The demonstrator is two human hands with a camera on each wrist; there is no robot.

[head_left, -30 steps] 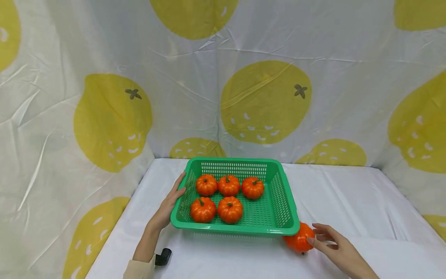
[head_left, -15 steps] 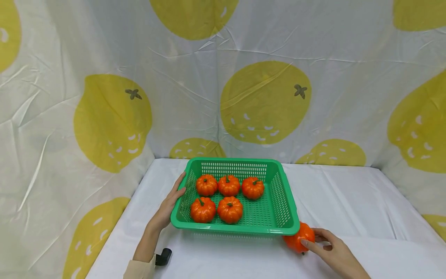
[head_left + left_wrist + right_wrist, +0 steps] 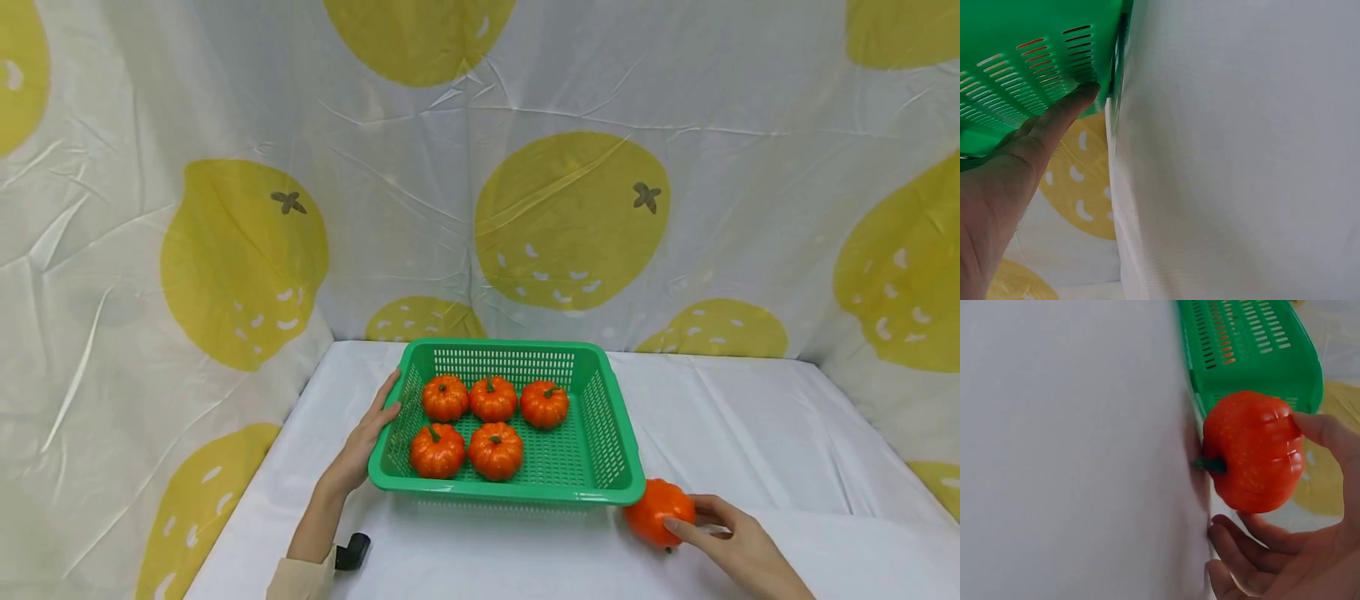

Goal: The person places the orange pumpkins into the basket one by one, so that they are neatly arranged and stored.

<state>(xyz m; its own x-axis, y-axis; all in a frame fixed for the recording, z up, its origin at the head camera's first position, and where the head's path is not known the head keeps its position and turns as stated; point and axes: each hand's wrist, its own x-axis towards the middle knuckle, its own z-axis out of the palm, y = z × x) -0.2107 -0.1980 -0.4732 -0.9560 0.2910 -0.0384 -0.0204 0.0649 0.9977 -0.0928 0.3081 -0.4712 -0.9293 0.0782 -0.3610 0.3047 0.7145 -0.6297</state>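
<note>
A green plastic basket (image 3: pixel 517 495) stands on the white cloth with several small orange pumpkins (image 3: pixel 496 451) inside it. My left hand (image 3: pixel 358 450) rests against the basket's left side, its fingers lying straight along the slotted outer wall in the left wrist view. Beside the basket's front right corner, another small pumpkin (image 3: pixel 660 513) is pinched between the thumb and index finger of my right hand (image 3: pixel 731 537). Its green stem (image 3: pixel 1212 464) points toward the cloth in the right wrist view. The other right fingers curve loosely below it.
White cloth (image 3: pixel 742 425) covers the table. A fabric backdrop (image 3: pixel 405 217) printed with yellow lemons rises at the back and both sides. Near my left wrist is a small black object (image 3: pixel 352 552).
My right hand has closed its thumb and finger on the pumpkin, which has shifted slightly right, away from the basket corner. The left hand and basket stay put.
</note>
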